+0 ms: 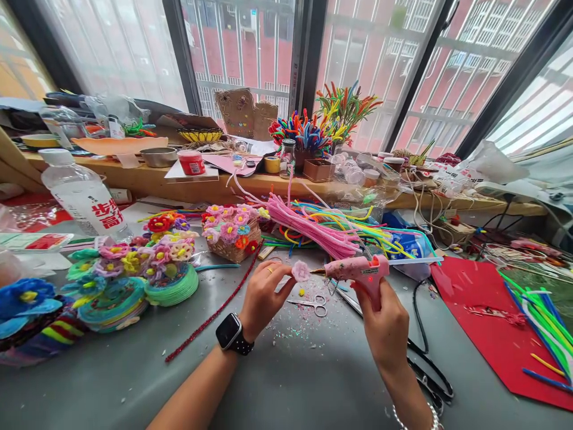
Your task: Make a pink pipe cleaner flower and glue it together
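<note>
Between the thumb and fingers of my left hand (pixel 265 298) is a small pale pink fuzzy flower (pixel 301 271). My right hand (pixel 385 322) is wrapped round the handle of a pink glue gun (pixel 358 270), whose nozzle points left and meets or nearly meets the flower's right edge. A small red light glows on the gun. Below the flower lie a small yellow piece (pixel 301 292) and silver scissors (pixel 316 304) on the grey table (pixel 286 382). A thick bundle of pink pipe cleaners (pixel 311 227) lies behind both hands.
Pots with fuzzy flowers (pixel 172 283) and a flower-topped basket (pixel 233 239) stand left, near a water bottle (pixel 85 197). A dark red stem (pixel 215 313) lies beside my left wrist. Black-handled scissors (pixel 432 370) lie by my right forearm, with red sheets (pixel 483 334) further right.
</note>
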The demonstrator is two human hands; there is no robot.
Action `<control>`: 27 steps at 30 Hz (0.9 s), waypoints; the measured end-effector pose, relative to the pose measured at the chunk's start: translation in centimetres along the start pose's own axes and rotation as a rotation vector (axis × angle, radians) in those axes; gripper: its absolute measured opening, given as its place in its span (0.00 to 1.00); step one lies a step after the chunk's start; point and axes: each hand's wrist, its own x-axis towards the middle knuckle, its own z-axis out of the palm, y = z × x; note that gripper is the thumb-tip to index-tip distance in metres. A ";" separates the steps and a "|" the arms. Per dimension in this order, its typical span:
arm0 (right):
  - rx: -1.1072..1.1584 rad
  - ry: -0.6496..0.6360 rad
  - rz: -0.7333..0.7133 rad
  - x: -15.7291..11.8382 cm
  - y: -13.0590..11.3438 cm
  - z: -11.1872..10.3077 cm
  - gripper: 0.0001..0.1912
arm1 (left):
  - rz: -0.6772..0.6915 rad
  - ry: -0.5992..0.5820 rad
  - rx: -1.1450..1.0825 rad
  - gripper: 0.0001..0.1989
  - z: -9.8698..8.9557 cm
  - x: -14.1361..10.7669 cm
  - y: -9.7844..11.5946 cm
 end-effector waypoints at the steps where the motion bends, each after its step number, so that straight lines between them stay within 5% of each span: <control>1: 0.005 -0.002 -0.002 0.0 0.0 0.0 0.23 | 0.001 -0.003 -0.002 0.01 0.0 0.0 0.0; 27: -0.036 0.007 -0.066 -0.2 -0.3 -0.3 0.21 | 0.017 -0.023 0.003 0.01 -0.2 0.2 0.4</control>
